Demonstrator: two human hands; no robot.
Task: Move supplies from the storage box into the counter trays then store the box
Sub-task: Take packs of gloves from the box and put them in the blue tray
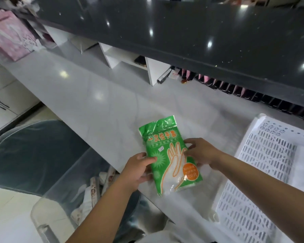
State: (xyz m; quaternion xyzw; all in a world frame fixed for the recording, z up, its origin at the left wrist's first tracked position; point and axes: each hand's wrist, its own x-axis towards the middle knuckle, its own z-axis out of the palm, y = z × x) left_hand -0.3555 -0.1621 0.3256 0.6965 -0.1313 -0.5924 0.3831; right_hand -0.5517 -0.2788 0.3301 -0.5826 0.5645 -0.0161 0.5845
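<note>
Nearest the viewer, below the table's near edge, stands a clear plastic storage box [63,186] holding several paper-wrapped items, with a grey translucent lid [33,155] beside it. At the near edge of the white glossy table [95,102] lies a flat green plastic packet of disposable gloves [167,155], its lower end just overhanging the edge. The left hand [139,171] grips the packet's left side, thumb on top and fingers curled beneath; the right hand [198,153] holds its right side, fingers bent over the printed face. Judgement: the packet is light, soft and pliable, with a slick film surface; it will sag if lifted by one end, so a hold at mid-length or on both long edges is advised. Breakage looks unlikely. Just beside it to the right sits a white perforated plastic tray [263,165], the likely destination. Farther back, white cubby dividers [130,60] and a row of dark and pink items [235,86] stand under a dark speckled upper counter [182,28].
</note>
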